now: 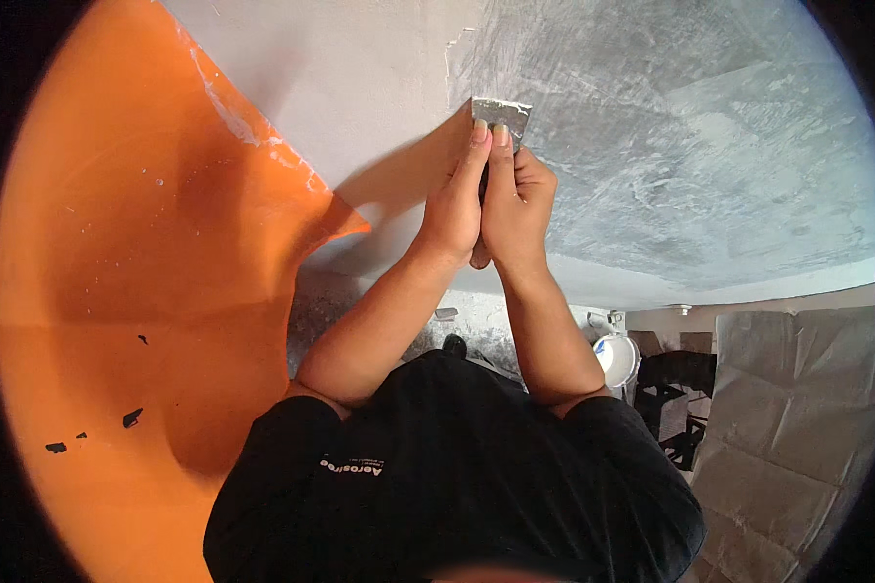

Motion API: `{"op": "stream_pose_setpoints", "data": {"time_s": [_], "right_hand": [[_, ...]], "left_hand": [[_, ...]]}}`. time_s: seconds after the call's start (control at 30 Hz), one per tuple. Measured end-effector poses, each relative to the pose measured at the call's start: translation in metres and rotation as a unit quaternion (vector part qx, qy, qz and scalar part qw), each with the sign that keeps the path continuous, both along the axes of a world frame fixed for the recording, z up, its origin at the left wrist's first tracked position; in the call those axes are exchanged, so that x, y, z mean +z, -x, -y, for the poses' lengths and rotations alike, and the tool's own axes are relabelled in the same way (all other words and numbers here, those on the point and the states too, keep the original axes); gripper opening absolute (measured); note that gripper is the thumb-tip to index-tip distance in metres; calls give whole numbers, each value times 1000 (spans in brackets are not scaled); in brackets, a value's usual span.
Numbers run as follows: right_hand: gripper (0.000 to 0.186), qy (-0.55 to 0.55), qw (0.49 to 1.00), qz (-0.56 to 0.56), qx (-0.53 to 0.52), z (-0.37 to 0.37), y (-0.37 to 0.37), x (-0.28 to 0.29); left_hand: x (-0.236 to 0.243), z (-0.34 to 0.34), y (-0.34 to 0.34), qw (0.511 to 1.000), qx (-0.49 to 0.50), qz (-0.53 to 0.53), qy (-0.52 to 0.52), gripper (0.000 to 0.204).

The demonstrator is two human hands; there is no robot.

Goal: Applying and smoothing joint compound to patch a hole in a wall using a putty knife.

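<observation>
Both my hands grip one scraper (503,112), its wide metal blade pointing up against the wall and its edge crusted with white material. My left hand (454,206) closes round the handle from the left, and my right hand (517,209) from the right. The two thumbs lie side by side on the base of the blade. Between my wrists the lower end of the handle pokes out. Right of the blade, the wall's grey, streaky patch (651,155) spreads out. To its left the wall surface (379,87) is smoother and paler.
An orange surface (146,253) with a ragged, whitish edge and several dark chips fills the left side. Low on the right stands a white bucket (615,361), near dark items (676,389) and a creased brownish sheet (787,408). A speckled floor (476,316) shows below my hands.
</observation>
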State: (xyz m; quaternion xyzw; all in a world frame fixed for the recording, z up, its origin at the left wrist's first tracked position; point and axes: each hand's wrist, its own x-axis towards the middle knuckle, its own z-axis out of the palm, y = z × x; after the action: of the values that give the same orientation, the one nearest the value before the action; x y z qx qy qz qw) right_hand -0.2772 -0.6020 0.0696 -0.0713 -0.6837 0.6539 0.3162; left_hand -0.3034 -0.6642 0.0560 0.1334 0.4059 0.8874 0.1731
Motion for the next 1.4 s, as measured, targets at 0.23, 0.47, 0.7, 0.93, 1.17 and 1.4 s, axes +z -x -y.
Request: {"op": "stream_pose_setpoints", "data": {"time_s": [0.23, 0.47, 0.7, 0.93, 1.17, 1.4], "right_hand": [[41, 19, 1000, -5, -5, 2, -3, -19], [40, 29, 999, -12, 11, 5, -4, -1], [42, 14, 1000, -26, 0, 4, 0, -7], [41, 15, 999, -34, 0, 7, -1, -4], [41, 17, 1000, -16, -4, 5, 3, 10], [43, 29, 1000, 2, 10, 8, -4, -9]], "left_hand": [[-6, -8, -9, 997, 55, 41, 38, 44], [3, 6, -7, 999, -6, 38, 38, 37], [-6, -1, -2, 995, 44, 38, 85, 49], [6, 2, -9, 998, 21, 34, 49, 38], [18, -3, -5, 995, 79, 41, 54, 47], [-3, -10, -11, 993, 107, 35, 32, 48]]}}
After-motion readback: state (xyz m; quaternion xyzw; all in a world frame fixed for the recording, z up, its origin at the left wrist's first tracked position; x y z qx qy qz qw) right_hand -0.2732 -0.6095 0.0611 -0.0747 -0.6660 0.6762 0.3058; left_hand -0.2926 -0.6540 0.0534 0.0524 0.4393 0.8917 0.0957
